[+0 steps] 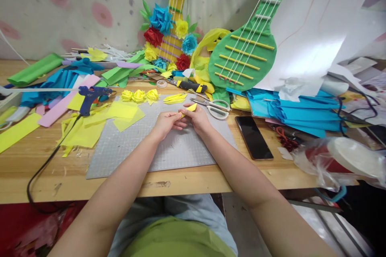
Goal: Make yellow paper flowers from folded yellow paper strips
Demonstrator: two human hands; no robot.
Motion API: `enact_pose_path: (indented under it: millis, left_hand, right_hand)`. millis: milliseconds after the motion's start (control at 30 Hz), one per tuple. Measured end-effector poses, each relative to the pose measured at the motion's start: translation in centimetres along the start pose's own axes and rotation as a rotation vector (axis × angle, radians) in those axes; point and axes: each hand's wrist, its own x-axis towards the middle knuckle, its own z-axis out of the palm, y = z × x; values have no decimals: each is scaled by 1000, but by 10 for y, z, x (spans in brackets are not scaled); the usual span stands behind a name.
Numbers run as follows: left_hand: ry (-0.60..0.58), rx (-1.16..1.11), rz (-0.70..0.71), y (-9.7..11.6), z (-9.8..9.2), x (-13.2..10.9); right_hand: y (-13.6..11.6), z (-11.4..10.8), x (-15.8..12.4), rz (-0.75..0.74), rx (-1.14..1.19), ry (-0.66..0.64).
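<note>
Over the grey cutting mat (181, 148), my left hand (169, 123) and my right hand (196, 117) meet around a small folded piece of yellow paper (191, 108). The fingers of both hands are closed on it, and part of it is hidden behind them. Just beyond lies a small pile of folded yellow strips (175, 98). Yellow paper flowers (138, 96) sit in a row at the mat's far edge. Scissors with white handles (217, 109) rest right of my right hand. Yellow paper sheets (120, 112) overlap the mat's left side.
A blue glue gun (89, 98) with a trailing cord stands at left. A black phone (253, 137) lies right of the mat. Behind are a utility knife (191, 86), a green paper lute (244, 60) and a yellow one with flowers (175, 44). Blue crepe paper (295, 108) is piled at right.
</note>
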Motion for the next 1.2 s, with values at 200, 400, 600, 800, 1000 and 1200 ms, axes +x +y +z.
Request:
enact_pose_path:
  millis: [200,400,600,800,1000,1200]
  left_hand:
    - [1,-4,-7,-1,-1,-1]
    - [-4,16,-2,-1,-6,-2]
    - [26,5,7,0,-21,3]
    - [40,41,11,-1,-20,4]
    - [-31,115,-65,-1,-15,2]
    - [-26,80,-48,1,-20,4]
  right_hand:
    - [-2,-6,4,-22,19,19]
    - [-7,-11,9,-17,62,83]
    - [-19,-35,17,-57,113,202]
    - [-9,-23,14,-50,32,27]
    - [1,-12,10,-90,-66,71]
    - [-1,-19,16,-112,-86,150]
